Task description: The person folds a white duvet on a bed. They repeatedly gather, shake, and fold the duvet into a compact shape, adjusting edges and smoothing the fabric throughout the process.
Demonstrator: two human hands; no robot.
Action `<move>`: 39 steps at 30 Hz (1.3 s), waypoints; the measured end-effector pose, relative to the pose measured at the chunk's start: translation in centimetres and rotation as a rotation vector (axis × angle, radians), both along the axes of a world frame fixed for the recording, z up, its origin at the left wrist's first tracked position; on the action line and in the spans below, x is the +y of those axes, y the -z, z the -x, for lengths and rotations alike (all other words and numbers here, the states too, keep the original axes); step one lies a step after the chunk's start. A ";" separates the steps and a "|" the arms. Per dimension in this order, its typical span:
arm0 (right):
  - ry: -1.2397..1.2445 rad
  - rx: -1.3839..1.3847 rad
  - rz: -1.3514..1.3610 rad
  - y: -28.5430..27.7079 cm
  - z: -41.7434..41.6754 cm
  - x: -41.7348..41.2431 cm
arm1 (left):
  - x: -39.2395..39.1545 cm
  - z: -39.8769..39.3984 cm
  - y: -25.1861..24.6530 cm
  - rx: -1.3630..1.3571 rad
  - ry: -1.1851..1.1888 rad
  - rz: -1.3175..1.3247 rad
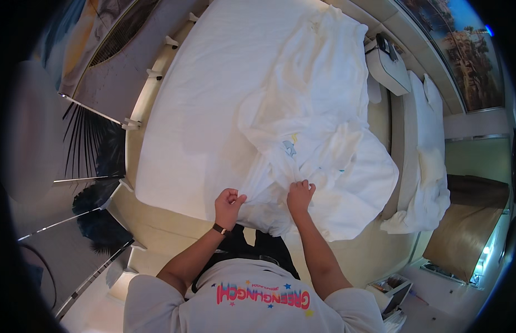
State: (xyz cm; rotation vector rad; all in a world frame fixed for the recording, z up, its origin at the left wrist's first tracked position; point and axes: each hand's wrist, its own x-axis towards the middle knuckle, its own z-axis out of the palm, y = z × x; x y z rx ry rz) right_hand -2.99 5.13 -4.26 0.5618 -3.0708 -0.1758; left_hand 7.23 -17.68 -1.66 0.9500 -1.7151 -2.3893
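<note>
A rumpled white cloth cover point(320, 133) lies in folds over the right part of a bed with a white sheet point(199, 108). Small grey-blue and yellow printed figures show on the cover between the folds. My left hand point(229, 208), with a dark band on the wrist, pinches the cover's near edge between thumb and fingers. To its right, my right hand point(300, 195) grips another part of the same cloth. Between the two hands the fabric bunches and hangs over the bed's near edge, in front of my dark trousers.
A white bedside cabinet point(387, 68) with a dark object on it stands beyond the bed's right side. Further right, white bedding point(424, 166) covers another bed or couch. Folding screen panels point(104, 154) line the left. A box of items point(393, 287) sits at lower right.
</note>
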 end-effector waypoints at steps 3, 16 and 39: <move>0.315 -0.452 0.692 -5.1 2.9 -2.6 | -0.1 0.8 -1.0 -0.001 0.070 0.070; 0.588 -0.531 1.737 -9.5 5.6 -5.5 | 1.6 7.3 -3.1 -0.121 0.091 -0.312; -0.010 0.262 0.912 -13.4 -5.1 -4.8 | 3.3 7.3 -9.8 -0.013 -0.061 -0.313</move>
